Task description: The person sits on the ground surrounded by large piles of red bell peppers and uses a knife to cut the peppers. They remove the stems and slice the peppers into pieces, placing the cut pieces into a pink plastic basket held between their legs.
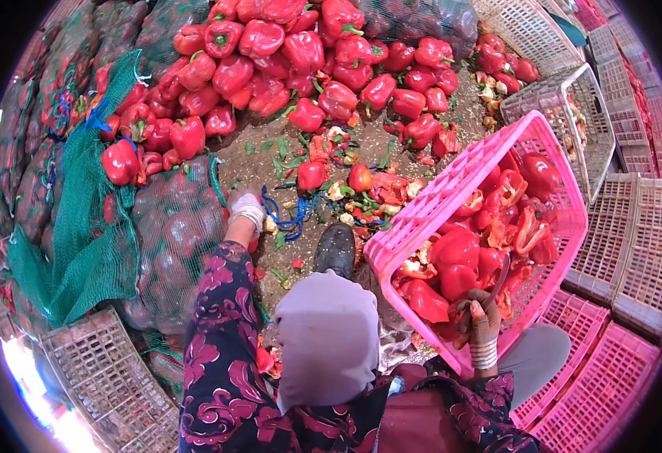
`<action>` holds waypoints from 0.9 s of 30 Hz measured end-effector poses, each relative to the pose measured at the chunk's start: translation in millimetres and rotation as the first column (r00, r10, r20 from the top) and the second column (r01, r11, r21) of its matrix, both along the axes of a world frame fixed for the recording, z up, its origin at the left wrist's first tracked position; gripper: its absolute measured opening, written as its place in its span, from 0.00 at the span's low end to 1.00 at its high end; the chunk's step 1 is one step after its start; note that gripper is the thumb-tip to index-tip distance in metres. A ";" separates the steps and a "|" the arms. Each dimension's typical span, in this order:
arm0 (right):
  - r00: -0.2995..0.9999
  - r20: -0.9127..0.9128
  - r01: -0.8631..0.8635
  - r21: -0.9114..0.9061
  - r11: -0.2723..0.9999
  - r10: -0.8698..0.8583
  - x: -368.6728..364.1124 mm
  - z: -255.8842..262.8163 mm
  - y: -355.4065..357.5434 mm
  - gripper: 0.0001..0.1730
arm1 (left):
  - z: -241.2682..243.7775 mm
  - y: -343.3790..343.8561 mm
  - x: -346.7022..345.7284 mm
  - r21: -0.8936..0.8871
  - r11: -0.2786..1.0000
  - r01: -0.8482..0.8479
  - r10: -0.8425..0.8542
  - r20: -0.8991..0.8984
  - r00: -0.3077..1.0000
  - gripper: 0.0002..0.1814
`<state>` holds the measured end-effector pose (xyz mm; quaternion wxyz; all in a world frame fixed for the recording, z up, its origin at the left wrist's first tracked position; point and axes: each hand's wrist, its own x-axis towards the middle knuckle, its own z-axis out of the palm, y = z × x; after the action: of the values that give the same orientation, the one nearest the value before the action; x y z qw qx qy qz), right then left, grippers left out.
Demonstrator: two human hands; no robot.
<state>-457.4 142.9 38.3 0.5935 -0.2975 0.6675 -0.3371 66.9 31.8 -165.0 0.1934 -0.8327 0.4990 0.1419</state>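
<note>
My right hand, in a brown work glove with a white striped cuff, grips a tool with a thin curved blade, apparently a knife. It is over the near end of a tilted pink plastic crate. Inside the crate lie cut and opened red bell peppers. My left hand, with a white cuff at the wrist, reaches to the ground beside a filled green mesh bag. Blur hides its fingers, so I cannot tell whether it holds anything. Blue cord lies just right of it.
Whole red bell peppers are heaped ahead. Pepper cores and scraps litter the ground before my boot. Loose green netting and stacked filled sacks are at left. A whitish crate stands near left; more crates line the right.
</note>
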 end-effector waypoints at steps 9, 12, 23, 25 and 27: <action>0.999 0.019 -0.033 -0.082 0.996 0.035 19.2 30.2 -6.8 0.16 | 109.5 9.3 -38.0 0.053 0.621 -0.782 -0.142 -0.974 -0.179 0.28; 0.991 0.072 -0.110 -0.087 0.990 0.117 31.7 54.3 -16.6 0.14 | 199.5 0.0 -71.7 -0.135 0.720 -0.681 -0.351 -0.917 -0.190 0.33; 0.300 0.951 -0.140 -0.039 0.989 0.080 115.8 112.1 -43.8 0.27 | 384.4 41.0 -199.0 -0.547 0.835 -0.058 -0.545 -0.837 0.042 0.44; 0.582 0.813 -0.109 0.048 0.993 0.025 118.9 140.8 -38.0 0.25 | 366.7 53.0 -210.4 -0.612 0.791 -0.003 -0.604 -0.781 0.157 0.44; 0.672 0.730 -0.099 -0.078 0.992 0.124 103.8 137.3 -35.2 0.25 | 361.6 65.1 -228.6 -0.475 0.865 -0.164 -0.481 -0.877 0.003 0.41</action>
<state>-353.6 107.7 175.5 0.8258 -0.1871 0.3489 -0.4017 -161.7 96.9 196.6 -0.3940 -0.4442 0.5999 0.5363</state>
